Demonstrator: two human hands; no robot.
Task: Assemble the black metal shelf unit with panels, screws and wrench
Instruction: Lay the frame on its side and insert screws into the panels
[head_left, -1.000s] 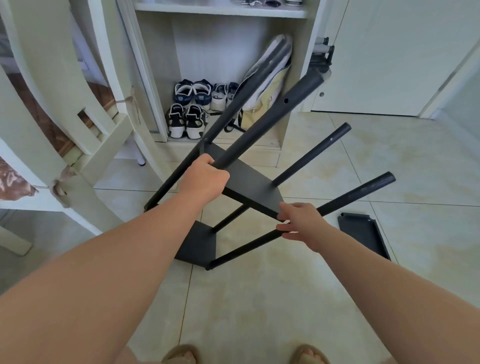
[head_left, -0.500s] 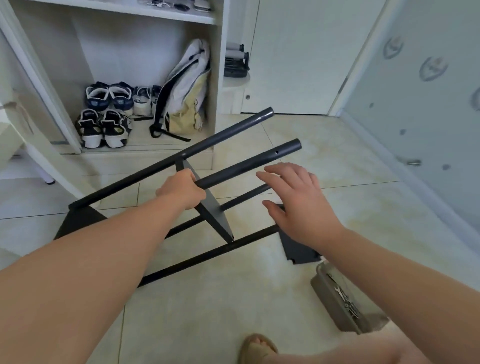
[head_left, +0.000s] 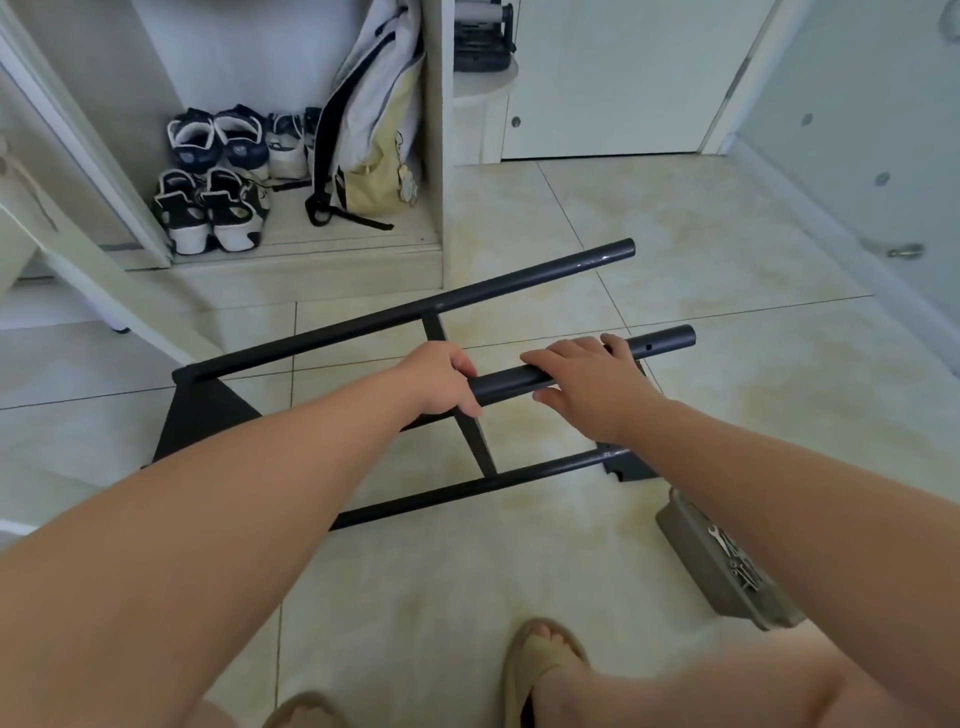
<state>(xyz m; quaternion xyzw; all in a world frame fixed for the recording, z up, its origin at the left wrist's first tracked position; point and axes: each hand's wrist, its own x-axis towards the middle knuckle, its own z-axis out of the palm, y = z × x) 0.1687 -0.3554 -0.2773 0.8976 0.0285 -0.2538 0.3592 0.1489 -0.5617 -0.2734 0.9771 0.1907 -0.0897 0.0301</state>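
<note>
The shelf frame (head_left: 363, 323) lies on its side on the floor (head_left: 675, 234), partly built, with two panels (head_left: 202, 421) fitted between its poles. The left hand (head_left: 441, 382) grips the top pole (head_left: 511, 376). Beside it the right hand (head_left: 589, 387) drapes over the same pole, perhaps not yet clasping. Below that wrist wait a loose panel (head_left: 626, 467) and a tray (head_left: 727, 592) holding a wrench (head_left: 719, 538). No writing is readable.

My right arm (head_left: 779, 499) hides most of the loose panel (head_left: 631, 470), part of the tray (head_left: 691, 556); contents too small.
</note>
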